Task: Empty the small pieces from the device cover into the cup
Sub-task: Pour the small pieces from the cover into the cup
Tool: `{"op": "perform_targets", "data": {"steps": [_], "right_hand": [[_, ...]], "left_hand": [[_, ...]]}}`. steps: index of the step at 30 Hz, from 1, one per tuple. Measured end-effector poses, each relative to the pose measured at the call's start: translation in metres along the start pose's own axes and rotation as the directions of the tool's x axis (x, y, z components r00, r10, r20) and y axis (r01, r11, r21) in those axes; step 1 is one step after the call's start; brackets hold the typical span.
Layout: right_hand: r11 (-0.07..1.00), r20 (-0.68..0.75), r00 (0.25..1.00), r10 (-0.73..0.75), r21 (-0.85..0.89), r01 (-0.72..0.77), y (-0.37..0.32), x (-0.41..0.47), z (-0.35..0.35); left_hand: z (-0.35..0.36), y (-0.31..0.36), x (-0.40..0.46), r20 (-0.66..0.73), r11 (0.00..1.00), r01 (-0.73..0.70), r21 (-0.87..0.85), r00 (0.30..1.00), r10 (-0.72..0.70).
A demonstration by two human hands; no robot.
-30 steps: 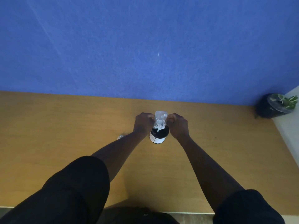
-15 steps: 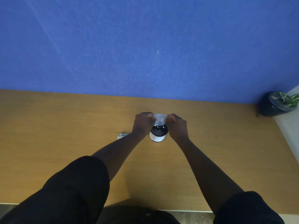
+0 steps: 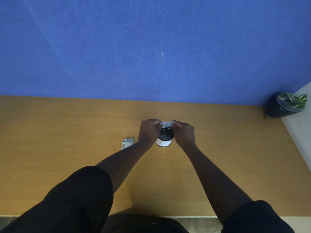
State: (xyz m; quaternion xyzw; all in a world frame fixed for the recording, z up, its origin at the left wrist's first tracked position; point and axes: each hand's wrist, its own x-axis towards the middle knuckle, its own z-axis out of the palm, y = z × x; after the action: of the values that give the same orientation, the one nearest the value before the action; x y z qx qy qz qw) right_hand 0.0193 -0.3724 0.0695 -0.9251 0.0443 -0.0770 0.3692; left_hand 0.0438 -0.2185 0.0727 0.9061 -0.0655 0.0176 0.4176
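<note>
Cover tipped right over, pieces down in the cup!

A second ago we had the clear device cover (image 3: 166,123) upright and packed with white bits; now we hold it low and flat across the far rim of the cup (image 3: 164,137), and it looks nearly empty, so we judge the pour all but done. Our left hand (image 3: 149,132) and right hand (image 3: 184,133) pinch the cover's two ends, fingers closed on it. Between our hands the dark-lined, white-walled cup shows pale specks scattered inside. Just left of our left wrist, a small grey part (image 3: 127,143) lies on the wooden table (image 3: 67,132).
</note>
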Motion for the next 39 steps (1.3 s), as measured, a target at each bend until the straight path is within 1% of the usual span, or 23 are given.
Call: {"op": "perform_targets", "data": {"steps": [1,3,6,9,11,15,19,21,23,25,27,29,32,34,35,37,39], "right_hand": [[1.000,-0.016,1.000,0.003,-0.006,-0.003,-0.001,0.000,0.000],[0.999,0.017,1.000,-0.014,-0.051,0.015,-0.002,-0.002,0.000],[0.999,0.028,0.999,-0.023,-0.039,0.024,-0.002,-0.007,0.001],[0.997,0.039,0.999,-0.033,-0.063,0.036,-0.003,-0.010,0.001],[0.999,0.042,0.999,-0.026,-0.039,0.027,-0.006,-0.010,0.000],[0.998,0.002,1.000,-0.031,0.049,0.031,-0.012,-0.010,-0.008],[0.997,-0.038,0.996,-0.074,0.030,0.075,-0.013,-0.007,-0.015],[0.998,-0.031,0.997,-0.065,0.023,0.066,-0.012,-0.007,-0.016],[0.999,-0.019,0.999,-0.035,0.032,0.036,-0.010,-0.008,-0.015],[0.994,0.004,0.998,0.065,0.087,-0.065,-0.010,-0.009,-0.011],[0.972,0.038,0.985,0.169,0.157,-0.173,-0.011,-0.012,-0.005],[0.960,0.075,0.976,0.203,0.180,-0.213,-0.012,-0.016,0.002],[0.977,0.146,0.979,0.144,0.137,-0.165,-0.005,-0.024,0.009],[0.976,0.141,0.978,0.155,0.134,-0.174,0.000,-0.028,0.009],[0.979,0.135,0.980,0.145,0.127,-0.162,0.001,-0.029,0.008],[0.990,0.144,0.987,0.077,0.108,-0.093,0.002,-0.032,0.008],[0.988,0.134,0.988,0.071,0.125,-0.088,0.002,-0.035,0.008]], "left_hand": [[-0.001,0.000,-0.001,-0.007,1.000,-0.005,-0.001,1.000,0.005],[-0.001,0.000,-0.002,-0.017,1.000,-0.016,0.002,1.000,0.016],[-0.003,-0.003,-0.003,-0.029,0.999,-0.009,-0.036,1.000,0.008],[-0.004,-0.004,-0.003,-0.012,0.998,0.007,-0.058,1.000,-0.008],[-0.005,-0.004,-0.004,0.002,0.998,0.024,-0.058,1.000,-0.024],[-0.005,-0.005,0.001,-0.015,0.987,0.122,-0.107,0.992,-0.125],[-0.007,-0.005,0.010,0.062,0.912,0.278,-0.302,0.960,-0.273],[-0.009,-0.004,0.012,0.097,0.890,0.306,-0.339,0.952,-0.290],[-0.011,-0.004,0.011,0.092,0.920,0.252,-0.299,0.968,-0.236],[-0.012,-0.003,0.009,0.045,0.965,0.169,-0.199,0.986,-0.163],[-0.010,-0.003,0.004,-0.001,0.986,0.104,-0.134,0.994,-0.105],[-0.007,-0.002,0.000,-0.015,0.992,0.064,-0.105,0.998,-0.066],[-0.002,-0.003,-0.007,-0.003,0.998,0.008,-0.068,1.000,-0.008],[0.001,-0.006,-0.011,-0.013,0.998,-0.004,-0.062,1.000,0.003],[0.001,-0.006,-0.012,-0.023,0.998,-0.004,-0.059,1.000,0.003],[0.002,-0.007,-0.014,-0.037,0.998,0.004,-0.067,0.999,-0.007],[0.000,-0.007,-0.015,-0.035,0.996,0.005,-0.088,0.999,-0.008]]}}
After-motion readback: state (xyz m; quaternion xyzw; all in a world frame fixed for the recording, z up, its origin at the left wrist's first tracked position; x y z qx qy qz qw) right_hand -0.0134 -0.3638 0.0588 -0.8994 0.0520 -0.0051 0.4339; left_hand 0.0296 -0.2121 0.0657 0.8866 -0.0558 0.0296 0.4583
